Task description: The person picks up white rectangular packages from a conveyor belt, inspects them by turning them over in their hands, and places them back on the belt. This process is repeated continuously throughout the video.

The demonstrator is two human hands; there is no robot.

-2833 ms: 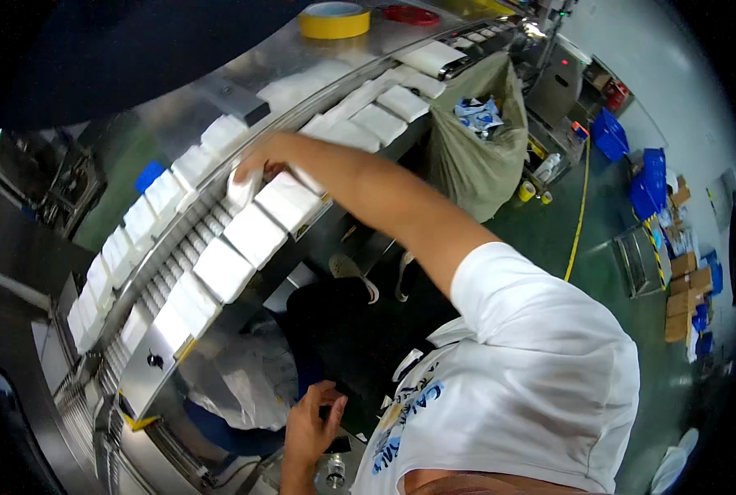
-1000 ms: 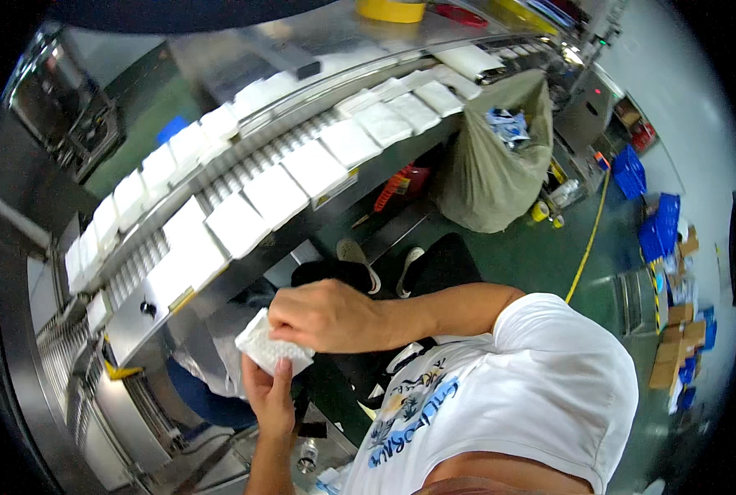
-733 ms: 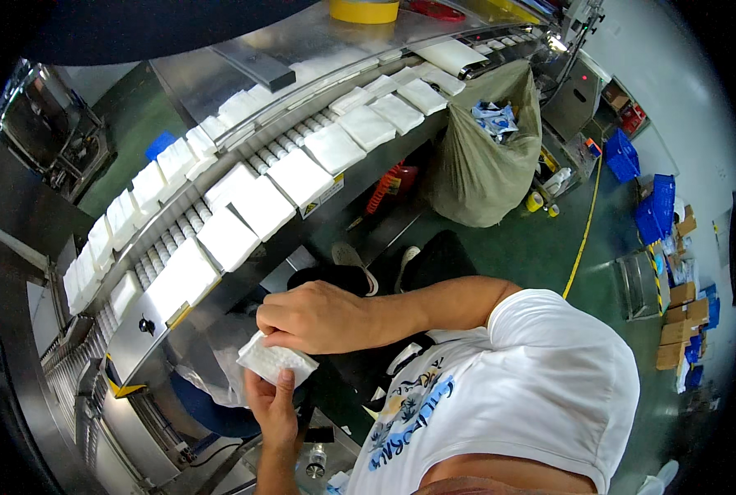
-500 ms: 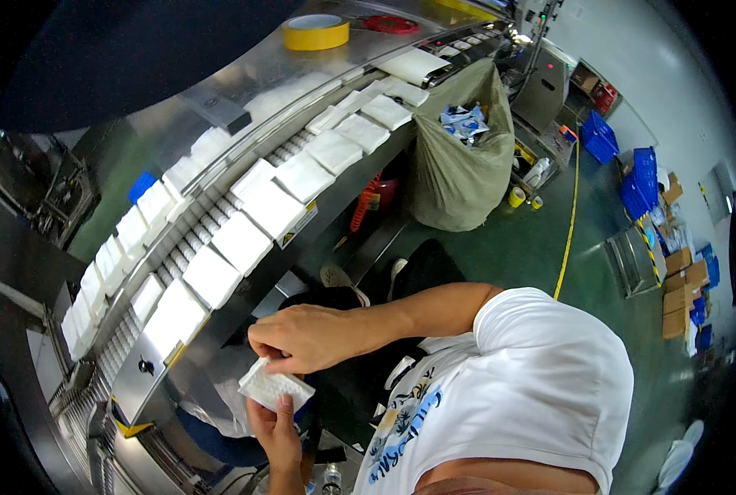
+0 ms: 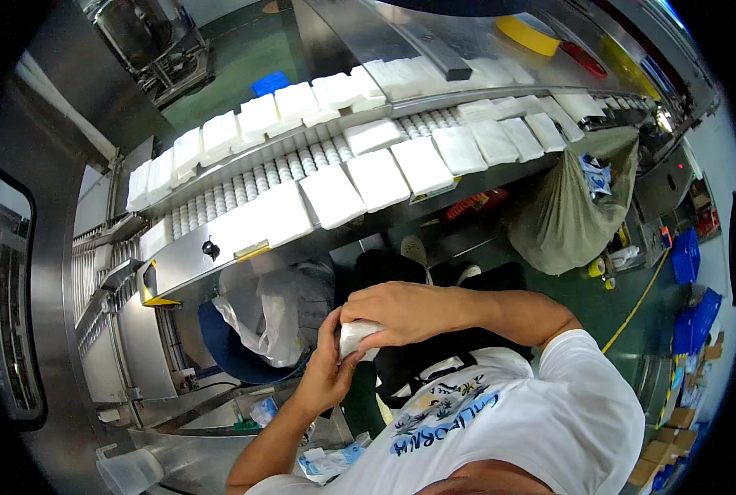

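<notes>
A small white folded cloth pad [image 5: 356,337] sits between my two hands, in front of my body. My left hand [image 5: 328,370] grips it from the left, thumb below and fingers up along its side. My right hand [image 5: 405,312] closes over its top and right side, hiding much of it. Beyond them, a row of flat white folded pads [image 5: 332,196] lies along the near ledge of a conveyor. A second row of white pads [image 5: 259,117] lines the far ledge.
The roller conveyor [image 5: 279,172] crosses ahead. Below its left end stands a dark blue bin [image 5: 211,334] with a clear plastic liner [image 5: 273,330]. A greenish sack [image 5: 562,219] hangs at right. Yellow tape [image 5: 529,35] rests on the metal table. A clear plastic tub [image 5: 129,472] is lower left.
The view has swung left, showing more of the bin and conveyor end. My right hand has closed around the pad, which lay flatter and more exposed in my left fingers before.
</notes>
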